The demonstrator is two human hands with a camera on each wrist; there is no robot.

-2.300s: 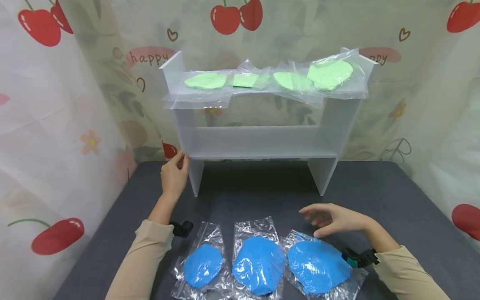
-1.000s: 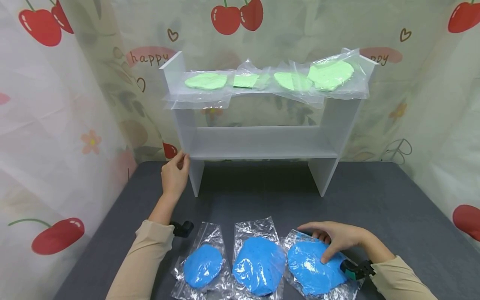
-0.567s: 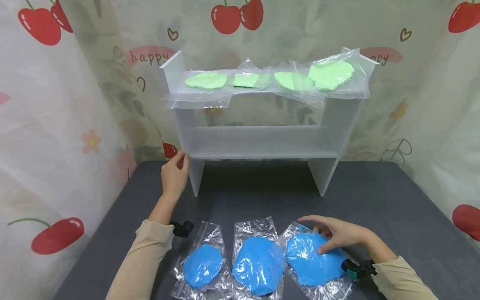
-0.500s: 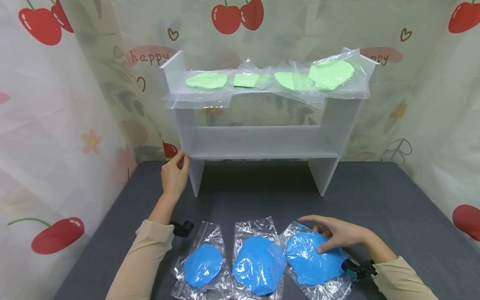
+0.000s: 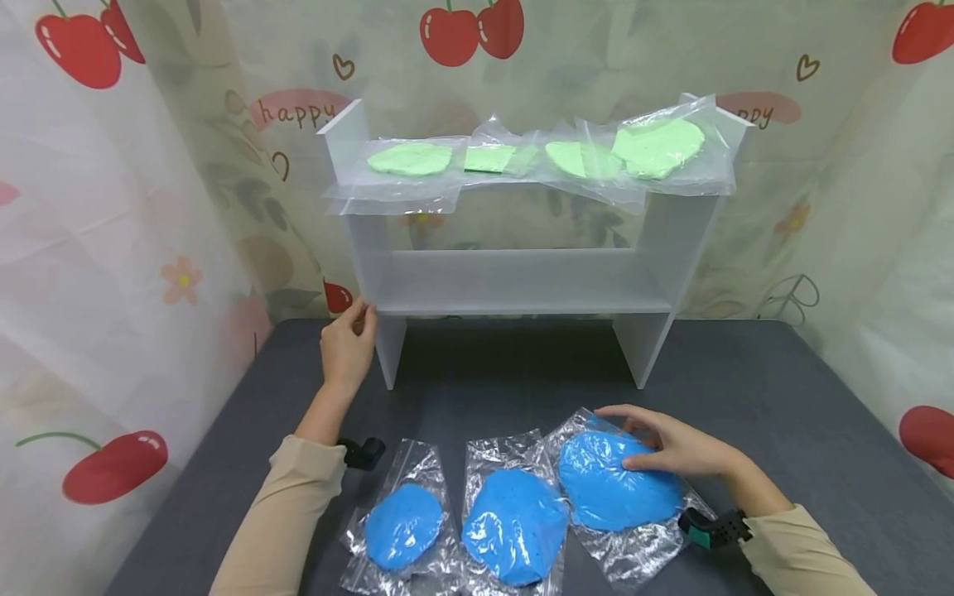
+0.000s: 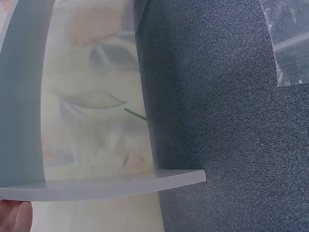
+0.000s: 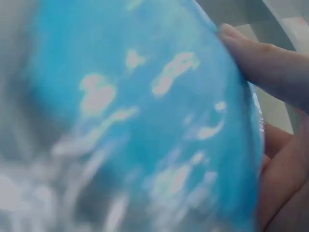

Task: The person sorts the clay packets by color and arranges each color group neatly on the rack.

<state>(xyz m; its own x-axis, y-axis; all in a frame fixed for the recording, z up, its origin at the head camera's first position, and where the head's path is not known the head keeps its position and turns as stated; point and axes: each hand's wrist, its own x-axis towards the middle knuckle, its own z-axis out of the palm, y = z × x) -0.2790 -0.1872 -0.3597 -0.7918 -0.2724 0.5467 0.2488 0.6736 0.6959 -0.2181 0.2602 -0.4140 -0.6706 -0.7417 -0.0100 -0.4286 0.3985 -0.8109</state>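
Note:
My right hand (image 5: pixel 681 447) grips a clear plastic bag holding a flat blue clay-like disc (image 5: pixel 619 484), thumb on the near face and fingers at the far edge. The bag is tilted up, and its blue face fills much of the right wrist view. My left hand (image 5: pixel 349 348) holds the left side panel of a white two-tier shelf (image 5: pixel 522 281) at the height of the lower board. In the left wrist view only fingertips (image 6: pixel 21 217) show, against the panel's outer side. Two more bagged blue discs, a smaller one (image 5: pixel 404 527) and a larger one (image 5: pixel 514 527), lie to the left.
Several bagged pale-green pieces (image 5: pixel 410 160) lie along the shelf's top board, their plastic overhanging its front. The lower board bears nothing visible. Dark tabletop (image 5: pixel 477 406) lies between the shelf and the blue bags. Cherry-print curtains (image 5: pixel 171 207) surround the table.
My right hand came down onto the rightmost blue bag, took hold of it, and has raised it up and slightly left toward the shelf. The left hand stays at the shelf panel.

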